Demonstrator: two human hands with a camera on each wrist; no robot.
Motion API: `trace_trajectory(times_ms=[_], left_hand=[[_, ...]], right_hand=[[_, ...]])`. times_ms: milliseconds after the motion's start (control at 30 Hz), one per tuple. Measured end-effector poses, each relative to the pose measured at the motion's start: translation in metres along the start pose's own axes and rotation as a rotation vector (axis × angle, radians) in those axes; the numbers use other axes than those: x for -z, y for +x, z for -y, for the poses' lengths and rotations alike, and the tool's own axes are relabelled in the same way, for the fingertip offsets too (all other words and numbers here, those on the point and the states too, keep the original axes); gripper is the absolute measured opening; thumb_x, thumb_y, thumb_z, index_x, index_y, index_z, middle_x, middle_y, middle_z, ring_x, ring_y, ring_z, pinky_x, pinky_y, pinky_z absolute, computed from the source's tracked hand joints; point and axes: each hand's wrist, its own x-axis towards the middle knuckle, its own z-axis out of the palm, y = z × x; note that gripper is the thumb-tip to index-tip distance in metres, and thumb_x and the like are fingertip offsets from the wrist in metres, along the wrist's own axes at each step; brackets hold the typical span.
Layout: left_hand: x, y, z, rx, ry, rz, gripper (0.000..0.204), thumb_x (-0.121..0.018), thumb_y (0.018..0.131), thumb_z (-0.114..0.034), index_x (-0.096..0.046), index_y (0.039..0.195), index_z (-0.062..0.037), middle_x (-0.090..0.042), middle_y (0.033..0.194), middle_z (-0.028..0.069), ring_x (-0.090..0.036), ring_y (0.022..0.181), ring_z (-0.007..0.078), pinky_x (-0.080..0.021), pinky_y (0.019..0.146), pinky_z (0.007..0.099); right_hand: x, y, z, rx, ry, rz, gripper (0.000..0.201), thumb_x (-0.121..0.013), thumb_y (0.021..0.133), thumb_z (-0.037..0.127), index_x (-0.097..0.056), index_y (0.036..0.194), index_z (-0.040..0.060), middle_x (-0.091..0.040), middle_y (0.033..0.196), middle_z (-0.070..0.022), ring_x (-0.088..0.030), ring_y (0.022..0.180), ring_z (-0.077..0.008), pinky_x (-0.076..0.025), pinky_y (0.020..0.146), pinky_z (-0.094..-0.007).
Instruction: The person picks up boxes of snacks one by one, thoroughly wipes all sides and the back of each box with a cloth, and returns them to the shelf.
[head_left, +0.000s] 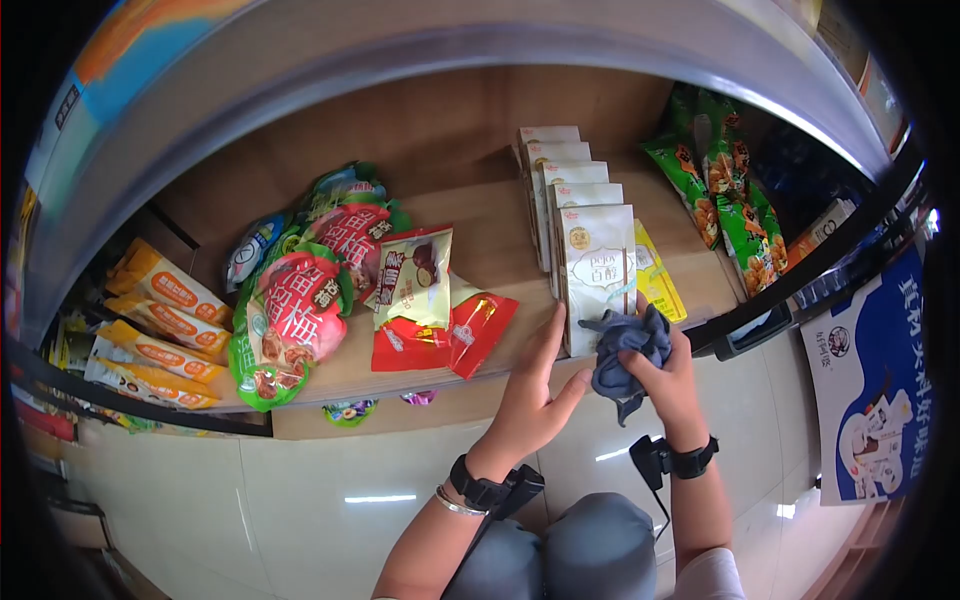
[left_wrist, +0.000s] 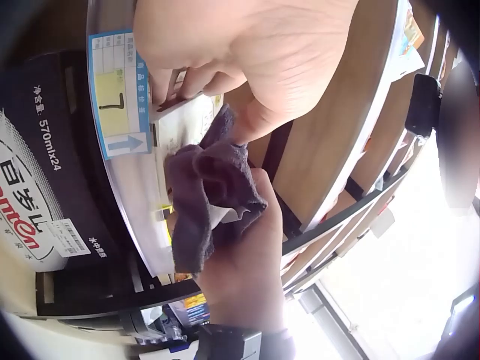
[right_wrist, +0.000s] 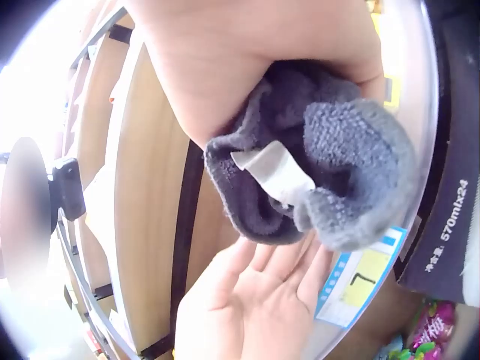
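My right hand (head_left: 680, 390) grips a crumpled grey-blue cloth (head_left: 612, 378), its thumb pressed over the folds. A white tag (right_wrist: 281, 174) sticks out of the cloth in the right wrist view. The cloth overlaps the lower front of a white Pejoy snack box (head_left: 598, 250), foremost in a row of several upright white boxes on the shelf. My left hand (head_left: 522, 415) is at that box's lower left edge, fingers extended along its side and thumb held apart, palm facing the cloth. Behind the cloth, to the right, a yellow box (head_left: 657, 275) leans beside the row.
Left of the boxes lie red and cream snack bags (head_left: 415, 290), green-and-pink plum bags (head_left: 295, 315) and orange packets (head_left: 165, 345). Green snack bags (head_left: 735, 200) fill the right corner. A price label (left_wrist: 120, 94) is on the shelf's front edge, above a dark carton (left_wrist: 45, 172).
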Motion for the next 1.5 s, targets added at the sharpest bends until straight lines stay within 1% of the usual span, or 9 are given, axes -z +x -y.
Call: trace_trajectory(times_ms=[367, 533, 667, 833, 1033, 1133, 1267, 1400, 1500], left_hand=[[-0.008, -0.013, 0.0, 0.046, -0.186, -0.296, 0.057, -0.06, 0.089, 0.002, -0.035, 0.14, 0.0035, -0.053, 0.131, 0.0144, -0.053, 0.116, 0.0172, -0.042, 0.098, 0.0313], [0.006, -0.048, -0.028, 0.284, -0.379, -0.192, 0.043, -0.065, 0.087, -0.002, -0.048, 0.126, 0.0041, -0.06, 0.122, 0.0107, -0.053, 0.114, 0.0142, -0.042, 0.096, 0.03], [0.015, -0.081, -0.018, 0.506, -0.574, -0.013, 0.05, -0.063, 0.089, -0.006, -0.042, 0.134, 0.0018, -0.056, 0.128, 0.0104, -0.051, 0.119, 0.0164, -0.041, 0.1, 0.0337], [0.013, -0.094, -0.003, 0.659, -0.884, 0.067, 0.07, -0.062, 0.084, -0.001, -0.026, 0.144, -0.0021, -0.044, 0.14, 0.0109, -0.046, 0.126, 0.0188, -0.036, 0.106, 0.0355], [0.01, -0.102, 0.008, 0.697, -0.789, 0.137, 0.075, -0.059, 0.08, 0.002, -0.024, 0.146, -0.0034, -0.046, 0.134, 0.0075, -0.047, 0.121, 0.0172, -0.037, 0.105, 0.0327], [0.013, -0.097, -0.003, 0.774, -0.829, 0.169, 0.073, -0.059, 0.079, 0.002, -0.026, 0.145, -0.0024, -0.048, 0.13, 0.0061, -0.047, 0.121, 0.0164, -0.038, 0.103, 0.0313], [0.005, -0.103, 0.012, 0.749, -0.933, 0.031, 0.073, -0.056, 0.077, 0.004, -0.027, 0.144, -0.0021, -0.052, 0.125, 0.007, -0.05, 0.117, 0.0166, -0.041, 0.1, 0.0321], [0.009, -0.096, -0.004, 0.774, -0.865, 0.108, 0.07, -0.057, 0.077, 0.003, -0.031, 0.142, -0.0035, -0.052, 0.125, 0.0059, -0.052, 0.115, 0.0155, -0.043, 0.097, 0.0296], [0.012, -0.103, 0.004, 0.898, -0.81, 0.064, 0.072, -0.057, 0.077, 0.003, -0.03, 0.143, -0.0033, -0.052, 0.127, 0.0073, -0.052, 0.116, 0.0162, -0.043, 0.098, 0.0304]], right_hand=[[-0.004, -0.027, 0.001, 0.164, 0.077, 0.093, 0.063, -0.065, 0.068, 0.008, -0.05, 0.127, -0.01, -0.061, 0.109, -0.0098, -0.057, 0.089, -0.011, -0.044, 0.086, -0.0252], [0.003, -0.047, -0.002, 0.199, -0.045, 0.255, 0.029, -0.069, 0.063, 0.009, -0.054, 0.085, -0.0031, -0.064, 0.114, -0.0213, -0.062, 0.086, -0.0156, -0.049, 0.078, -0.0279], [0.008, -0.057, -0.019, 0.225, -0.177, 0.397, 0.034, -0.07, 0.063, 0.01, -0.056, 0.091, -0.0034, -0.066, 0.104, -0.0166, -0.064, 0.083, -0.0231, -0.05, 0.078, -0.031], [-0.003, -0.05, -0.017, 0.506, -0.482, -0.164, 0.042, -0.072, 0.061, 0.0, -0.057, 0.1, 0.0014, -0.06, 0.096, -0.0176, -0.06, 0.091, -0.0328, -0.049, 0.078, -0.0386], [-0.04, -0.063, -0.015, 0.75, -0.624, 0.431, 0.051, -0.079, 0.057, 0.006, -0.06, 0.104, 0.0051, -0.058, 0.109, -0.0142, -0.057, 0.096, -0.0335, -0.049, 0.079, -0.0404], [-0.031, -0.045, -0.016, 0.614, -0.699, 0.026, 0.042, -0.075, 0.057, 0.002, -0.064, 0.097, 0.004, -0.06, 0.107, -0.0151, -0.06, 0.092, -0.0323, -0.05, 0.078, -0.041], [-0.045, -0.063, -0.028, 0.73, -0.533, 0.481, 0.054, -0.077, 0.055, 0.003, -0.061, 0.106, 0.0053, -0.058, 0.113, -0.0142, -0.056, 0.094, -0.0322, -0.047, 0.079, -0.0424], [-0.03, -0.042, -0.027, 0.592, -0.718, 0.092, 0.052, -0.078, 0.055, 0.005, -0.061, 0.104, 0.0048, -0.058, 0.113, -0.0122, -0.055, 0.099, -0.0314, -0.047, 0.084, -0.0413], [-0.037, -0.056, -0.03, 0.704, -0.609, 0.415, 0.051, -0.076, 0.056, 0.003, -0.061, 0.105, 0.0046, -0.058, 0.112, -0.0128, -0.055, 0.097, -0.0316, -0.046, 0.084, -0.0426]])
